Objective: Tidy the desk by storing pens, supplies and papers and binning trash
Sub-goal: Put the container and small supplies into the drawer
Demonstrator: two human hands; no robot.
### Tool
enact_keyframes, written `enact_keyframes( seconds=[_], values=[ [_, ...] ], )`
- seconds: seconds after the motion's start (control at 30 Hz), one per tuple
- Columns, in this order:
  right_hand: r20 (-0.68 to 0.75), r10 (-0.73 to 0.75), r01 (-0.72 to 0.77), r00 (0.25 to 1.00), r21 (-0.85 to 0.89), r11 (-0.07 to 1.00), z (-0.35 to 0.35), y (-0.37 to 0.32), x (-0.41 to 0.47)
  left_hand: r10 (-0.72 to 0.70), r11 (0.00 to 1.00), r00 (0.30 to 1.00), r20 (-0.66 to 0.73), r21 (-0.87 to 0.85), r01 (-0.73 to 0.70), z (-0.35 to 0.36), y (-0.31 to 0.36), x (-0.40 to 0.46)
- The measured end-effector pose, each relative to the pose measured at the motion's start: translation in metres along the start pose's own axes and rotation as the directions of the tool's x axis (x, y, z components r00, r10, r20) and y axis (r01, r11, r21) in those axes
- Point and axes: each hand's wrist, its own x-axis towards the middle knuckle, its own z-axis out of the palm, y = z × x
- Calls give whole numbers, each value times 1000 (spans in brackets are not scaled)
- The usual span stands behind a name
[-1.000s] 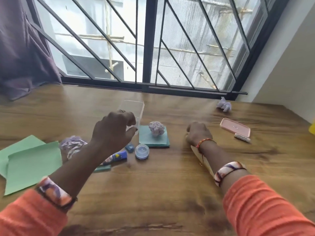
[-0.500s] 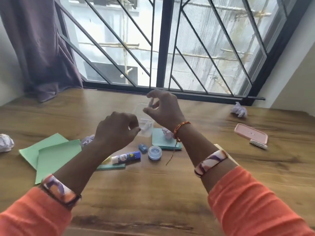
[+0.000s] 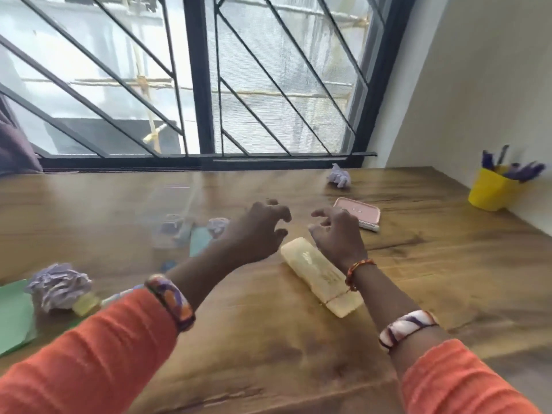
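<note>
Head view. I see both hands above the wooden desk, empty, fingers loosely curled: left hand and right hand face each other over the far end of a pale yellow case, which lies flat; its printed marking is too blurred for me to read. A pink lid lies beyond the right hand. Crumpled papers rest at far right and near left, the latter on green sheets. A clear box is blurred. A yellow cup holds pens.
</note>
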Motion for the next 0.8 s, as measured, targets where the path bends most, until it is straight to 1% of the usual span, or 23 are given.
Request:
enact_keyframes(
  seconds=[0.1,0.17,0.23,0.3,0.37,0.47,0.53,0.63,0.77,0.8],
  values=[
    [-90,159,-164,983,-56,985,-26,56,-17,164,986,974,157,0,-166,44,40,35],
    [-82,272,-282,959,-150,948,-35,86,-29,232,971,940,251,-4,-239,74,61,55],
    [-64,307,-314,949,-202,928,-34,105,-37,241,960,918,315,60,-272,101,72,74],
    [-93,292,-304,952,-179,936,-31,114,-35,218,952,911,350,131,-278,119,79,90],
    [-146,299,-319,943,-146,936,-30,115,-31,176,947,923,342,198,-254,127,85,98],
    [-170,297,-326,939,-174,929,-28,117,-28,148,912,955,257,338,-232,130,86,104],
    [-171,290,-321,942,-197,926,-27,118,-29,146,915,960,241,337,-223,133,83,107],
    [-180,279,-313,943,-199,929,-26,120,-29,128,932,956,264,297,-207,136,80,115],
    [-177,283,-318,943,-222,922,-25,120,-27,101,930,943,316,308,-202,135,73,130],
    [-179,283,-319,942,-227,920,-25,120,-27,102,927,946,308,314,-203,137,72,131]
  ],
)
